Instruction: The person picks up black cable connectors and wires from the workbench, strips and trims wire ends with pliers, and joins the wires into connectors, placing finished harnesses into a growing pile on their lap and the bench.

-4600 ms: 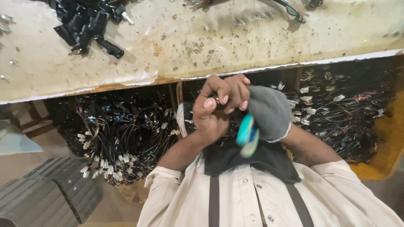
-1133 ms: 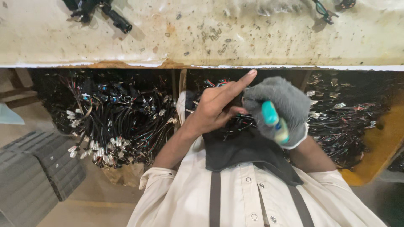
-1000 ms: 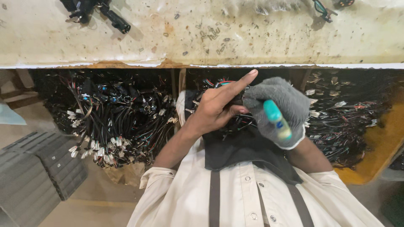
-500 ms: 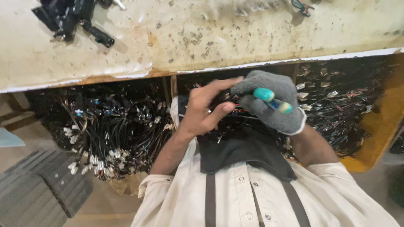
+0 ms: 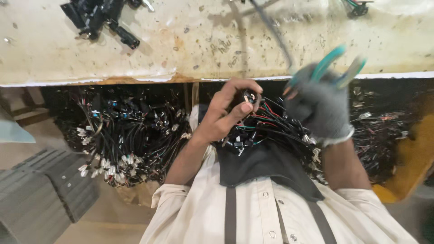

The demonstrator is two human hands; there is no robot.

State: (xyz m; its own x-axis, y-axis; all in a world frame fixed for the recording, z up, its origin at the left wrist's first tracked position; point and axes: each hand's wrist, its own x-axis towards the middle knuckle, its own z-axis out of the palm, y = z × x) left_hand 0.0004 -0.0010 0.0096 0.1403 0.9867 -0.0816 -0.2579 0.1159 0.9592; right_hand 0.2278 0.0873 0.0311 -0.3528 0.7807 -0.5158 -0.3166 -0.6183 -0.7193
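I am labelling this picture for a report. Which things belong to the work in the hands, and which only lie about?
In hand:
left hand pinching a small connector
gloved right hand gripping green-handled pliers
wire bundle in the lap

Lying about:
black parts on the worn bench
wire heap below

right hand: motion-blurred, grip unclear | pliers: blurred, jaws hidden behind glove | connector: too small to tell, partly covered by left hand | black parts: cut off at surface's far edge
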